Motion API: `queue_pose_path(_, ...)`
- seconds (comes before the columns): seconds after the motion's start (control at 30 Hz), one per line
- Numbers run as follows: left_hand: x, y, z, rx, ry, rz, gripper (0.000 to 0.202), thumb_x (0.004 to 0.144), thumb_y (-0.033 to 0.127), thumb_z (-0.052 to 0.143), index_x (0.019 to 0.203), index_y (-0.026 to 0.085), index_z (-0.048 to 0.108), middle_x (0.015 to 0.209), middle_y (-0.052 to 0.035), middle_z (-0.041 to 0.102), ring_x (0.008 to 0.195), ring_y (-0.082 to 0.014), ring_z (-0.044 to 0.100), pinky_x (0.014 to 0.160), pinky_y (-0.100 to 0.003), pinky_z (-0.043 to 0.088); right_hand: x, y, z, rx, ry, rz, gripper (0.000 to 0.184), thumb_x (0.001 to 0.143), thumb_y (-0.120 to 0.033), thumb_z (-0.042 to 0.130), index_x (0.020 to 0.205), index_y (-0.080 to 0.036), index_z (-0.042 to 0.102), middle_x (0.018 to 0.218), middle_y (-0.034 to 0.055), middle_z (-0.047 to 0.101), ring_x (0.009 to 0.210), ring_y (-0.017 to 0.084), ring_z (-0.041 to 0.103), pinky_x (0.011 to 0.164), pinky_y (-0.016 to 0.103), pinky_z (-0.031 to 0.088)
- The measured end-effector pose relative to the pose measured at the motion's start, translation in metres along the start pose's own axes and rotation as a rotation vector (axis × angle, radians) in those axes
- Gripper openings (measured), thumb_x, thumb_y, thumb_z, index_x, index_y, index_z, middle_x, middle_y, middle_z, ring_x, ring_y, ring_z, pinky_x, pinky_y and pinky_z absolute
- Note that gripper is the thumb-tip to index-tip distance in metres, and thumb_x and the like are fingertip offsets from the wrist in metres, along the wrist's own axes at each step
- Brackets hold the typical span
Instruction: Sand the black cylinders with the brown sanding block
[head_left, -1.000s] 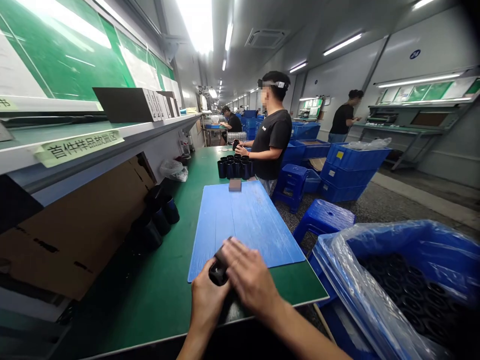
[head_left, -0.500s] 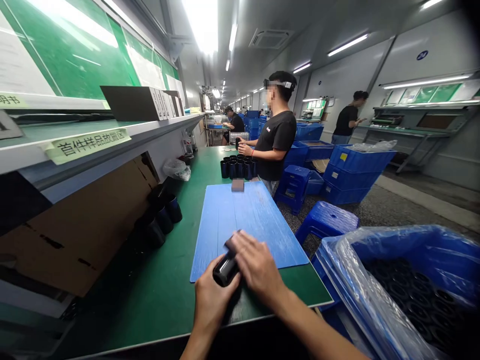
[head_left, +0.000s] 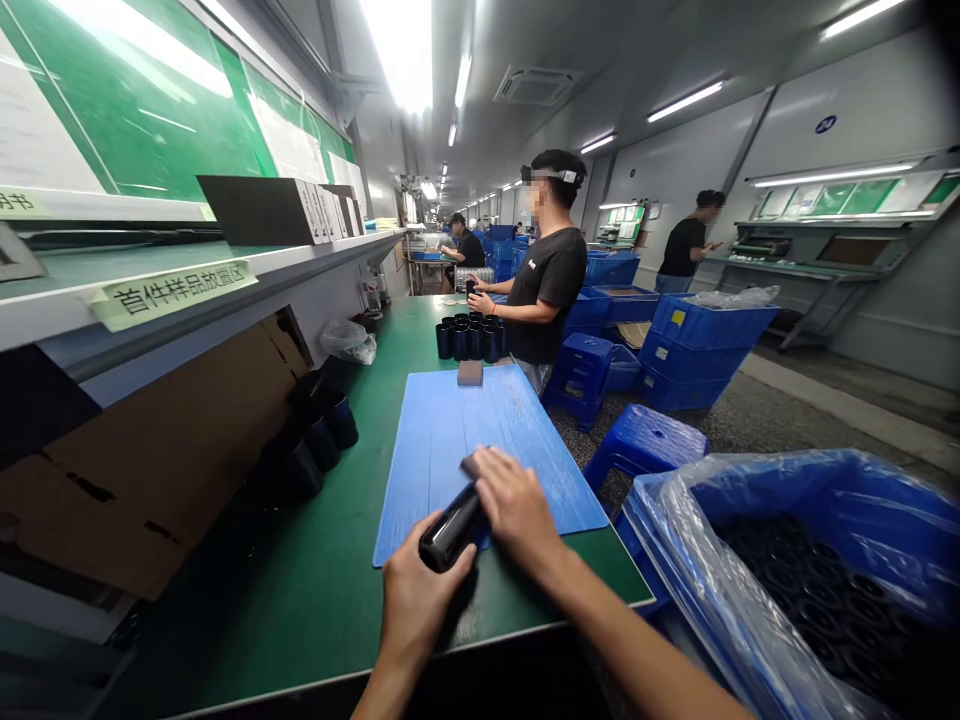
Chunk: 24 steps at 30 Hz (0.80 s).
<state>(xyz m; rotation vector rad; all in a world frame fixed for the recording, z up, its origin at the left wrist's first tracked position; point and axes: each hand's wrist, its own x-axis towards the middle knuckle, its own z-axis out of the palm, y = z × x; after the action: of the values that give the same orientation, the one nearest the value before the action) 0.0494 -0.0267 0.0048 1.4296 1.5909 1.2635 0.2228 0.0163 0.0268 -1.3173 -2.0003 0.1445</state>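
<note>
Blue mat (head_left: 442,450) below — right hand (head_left: 514,505) higher, more black cylinder (head_left: 450,530) showing

A long green-topped workbench (head_left: 262,600) carries a blue corrugated plastic sheet (head_left: 442,450) with a small brown block (head_left: 470,373) at its far edge, a cluster of upright black cylinders (head_left: 469,342) beyond it, and more dark cylinders (head_left: 319,445) along its left side.

Pale green paper label (head_left: 172,295) on the white shelf's front edge (head_left: 315,253): "首件样品放置区". Above it, far left on the shelf, a yellow tag (head_left: 15,203) cut off by the frame ends "明书". Round blue wall sign (head_left: 826,124), across the aisle from the shelf: looks like "24", blurry.
</note>
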Motion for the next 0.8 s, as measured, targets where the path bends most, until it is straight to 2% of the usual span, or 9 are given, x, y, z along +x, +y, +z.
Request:
queue_pose_path(0.07, 0.001, 0.000, -0.001, 0.023, 0.016, 0.002, 0.055, 0.062, 0.042, 0.083, 0.109, 0.016, 0.073, 0.105, -0.0100, 0.078, 0.099, -0.0325, 0.073, 0.094, -0.044, 0.057, 0.013, 0.025, -0.007, 0.009, 0.082, 0.102, 0.044, 0.106, -0.032, 0.034, 0.145, -0.025, 0.053, 0.145, 0.0087, 0.057, 0.137, 0.024, 0.050, 0.109, 0.051, 0.043)
queue_pose_path(0.13, 0.001, 0.000, -0.001, 0.038, 0.006, 0.002, 0.055, 0.062, 0.043, 0.082, 0.110, 0.016, 0.073, 0.104, -0.0102, 0.078, 0.098, -0.0328, 0.073, 0.094, -0.046, 0.056, 0.012, 0.036, -0.015, 0.019, 0.146, 0.147, 0.047, 0.107, -0.035, 0.030, 0.148, -0.020, 0.048, 0.148, 0.0113, 0.053, 0.139, 0.023, 0.048, 0.114, 0.049, 0.040)
queue_pose_path(0.23, 0.000, -0.003, 0.000, 0.046, 0.002, 0.013, 0.056, 0.063, 0.043, 0.083, 0.111, 0.016, 0.073, 0.106, -0.0105, 0.077, 0.101, -0.0333, 0.072, 0.096, -0.047, 0.055, -0.012, 0.018, -0.016, 0.020, 0.172, 0.158, 0.050, 0.106, -0.035, 0.033, 0.153, -0.020, 0.039, 0.155, 0.0095, 0.045, 0.146, 0.022, 0.038, 0.117, 0.047, 0.037)
queue_pose_path(0.33, -0.001, -0.004, 0.002, 0.023, -0.002, 0.013, 0.055, 0.065, 0.043, 0.082, 0.112, 0.018, 0.072, 0.108, -0.0102, 0.077, 0.101, -0.0328, 0.072, 0.095, -0.046, 0.056, -0.034, -0.016, -0.004, -0.032, 0.035, 0.057, 0.051, 0.105, -0.029, 0.037, 0.156, -0.029, 0.033, 0.158, 0.0048, 0.040, 0.149, 0.024, 0.033, 0.113, 0.051, 0.041)
queue_pose_path(0.4, -0.001, -0.004, 0.003, 0.016, 0.012, 0.011, 0.055, 0.064, 0.043, 0.082, 0.112, 0.018, 0.072, 0.109, -0.0102, 0.077, 0.102, -0.0326, 0.072, 0.096, -0.045, 0.056, -0.034, -0.030, 0.004, -0.066, -0.027, 0.045, 0.051, 0.105, -0.025, 0.035, 0.155, -0.032, 0.033, 0.157, 0.0033, 0.042, 0.148, 0.025, 0.035, 0.109, 0.054, 0.044)
queue_pose_path(0.5, -0.001, -0.006, 0.003, 0.023, 0.026, 0.016, 0.055, 0.063, 0.041, 0.083, 0.112, 0.018, 0.073, 0.108, -0.0103, 0.077, 0.102, -0.0327, 0.072, 0.097, -0.046, 0.056, -0.027, -0.033, 0.009, -0.079, -0.030, 0.102, 0.050, 0.104, -0.024, 0.035, 0.153, -0.034, 0.038, 0.154, 0.0026, 0.047, 0.145, 0.026, 0.040, 0.106, 0.057, 0.046)
queue_pose_path(0.6, 0.000, -0.008, 0.003, 0.022, -0.008, 0.014, 0.054, 0.066, 0.041, 0.081, 0.114, 0.019, 0.072, 0.110, -0.0102, 0.077, 0.102, -0.0319, 0.072, 0.095, -0.045, 0.057, -0.023, -0.030, 0.008, -0.082, -0.039, 0.083, 0.052, 0.104, -0.025, 0.037, 0.155, -0.035, 0.034, 0.156, 0.0027, 0.043, 0.146, 0.027, 0.038, 0.105, 0.058, 0.046)
queue_pose_path(0.73, 0.001, -0.008, 0.002, 0.040, 0.012, -0.004, 0.056, 0.065, 0.042, 0.082, 0.114, 0.018, 0.072, 0.110, -0.0109, 0.077, 0.103, -0.0329, 0.072, 0.098, -0.046, 0.055, -0.023, -0.032, 0.007, -0.073, -0.039, 0.162, 0.049, 0.104, -0.023, 0.033, 0.152, -0.033, 0.040, 0.155, 0.0021, 0.046, 0.144, 0.028, 0.040, 0.105, 0.063, 0.044)
queue_pose_path(0.8, 0.001, -0.008, 0.002, 0.027, -0.011, -0.020, 0.057, 0.065, 0.043, 0.082, 0.115, 0.017, 0.071, 0.111, -0.0111, 0.077, 0.104, -0.0331, 0.072, 0.098, -0.046, 0.055, -0.024, -0.035, 0.007, -0.073, -0.059, 0.138, 0.050, 0.104, -0.024, 0.035, 0.153, -0.033, 0.038, 0.156, 0.0023, 0.044, 0.145, 0.029, 0.038, 0.106, 0.063, 0.044)
